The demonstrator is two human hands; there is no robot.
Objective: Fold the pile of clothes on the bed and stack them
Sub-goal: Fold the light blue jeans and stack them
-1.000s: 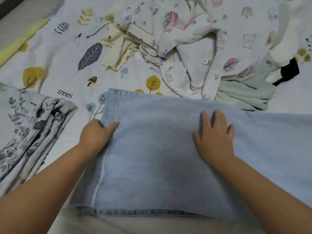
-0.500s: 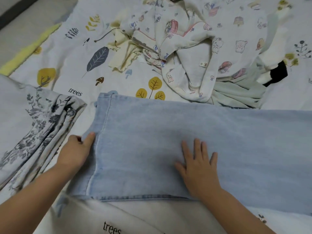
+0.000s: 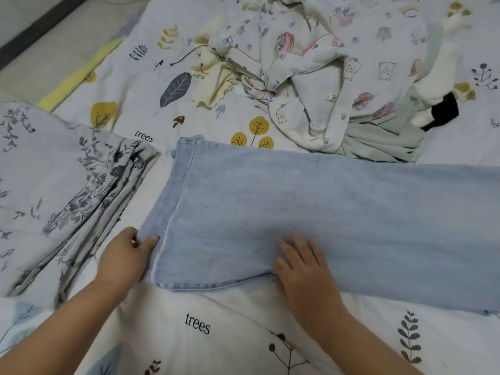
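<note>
- Currently, head view, one camera only.
- Light-blue jeans (image 3: pixel 311 212) laid flat across bed cover (image 3: pixel 205 328), hem end at left, rest running off right edge of frame.
- Left hand (image 3: pixel 125 257) pinching hem corner, thumb on top, other fingers tucked under the edge. Likely gripping to lift that end for a fold toward the right.
- Right hand (image 3: pixel 305 269) spread flat, palm down on near edge of denim. Probably pinning fabric so it stays put, or marking the fold line.
- Unfolded pile (image 3: pixel 324 77) beyond the jeans: cartoon-print garment on top, cream piece at left, pale-green piece under right side. Not yet handled.
- Floral grey fabric (image 3: pixel 67 190) lying folded at left, just beside hem end. Maybe start of stack; cannot tell.
- Judgement: early in task, jeans mid-fold, most of pile left.
</note>
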